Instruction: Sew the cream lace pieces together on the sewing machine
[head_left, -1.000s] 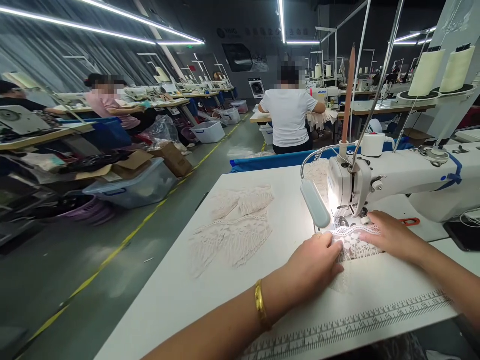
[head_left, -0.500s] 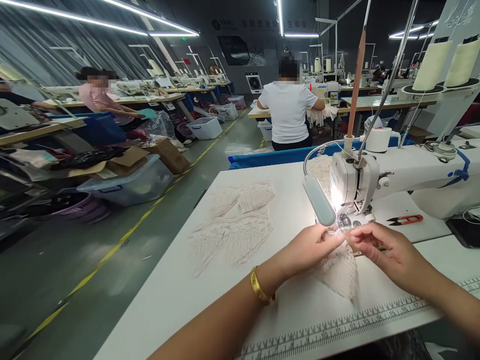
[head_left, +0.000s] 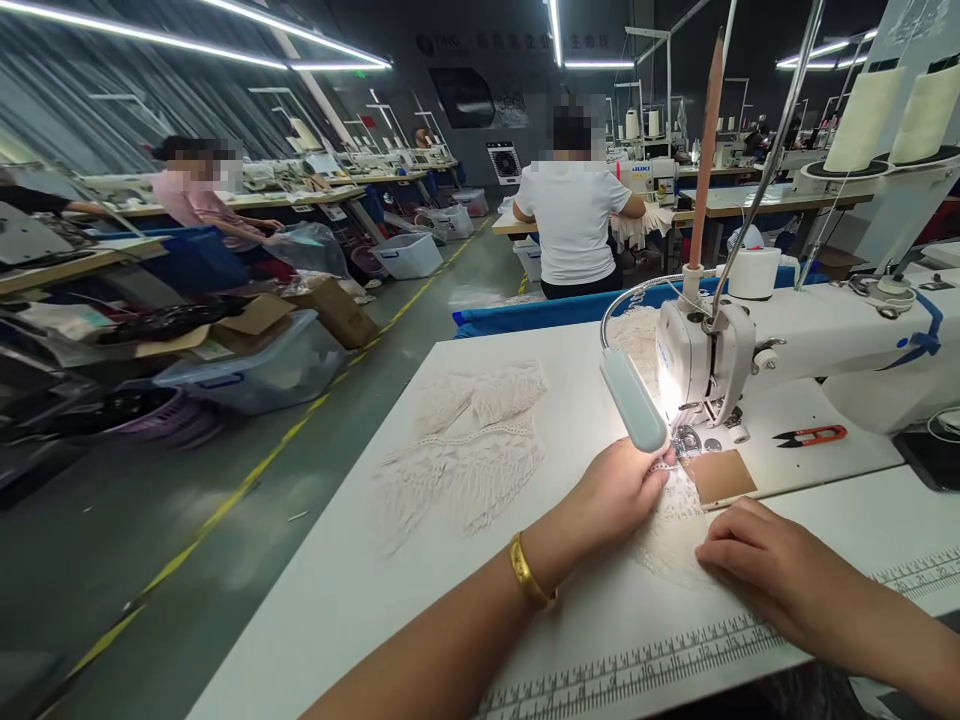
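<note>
A cream lace fabric piece [head_left: 675,545] lies in front of the presser foot of a white sewing machine [head_left: 686,350]. My left hand [head_left: 622,485], a gold bangle at its wrist, pinches the fabric's upper end close to the lit needle area. Lower down, my right hand [head_left: 772,565] has its fingers curled together at the fabric's right edge, gripping it there. The fingertips of the left hand are partly hidden by the grey lamp head [head_left: 634,400]. A brown patch [head_left: 720,478] shows on the machine bed between the hands.
More cream lace pieces [head_left: 469,440] lie flat on the white table at left. Red thread snips [head_left: 810,436] and a dark phone [head_left: 926,460] are at right. A printed ruler strip [head_left: 637,670] runs along the front edge. A co-worker in white [head_left: 574,215] sits ahead.
My right hand has moved down and toward me, from beside the needle to the fabric's lower right edge, uncovering the brown patch. My left hand stays near the presser foot.
</note>
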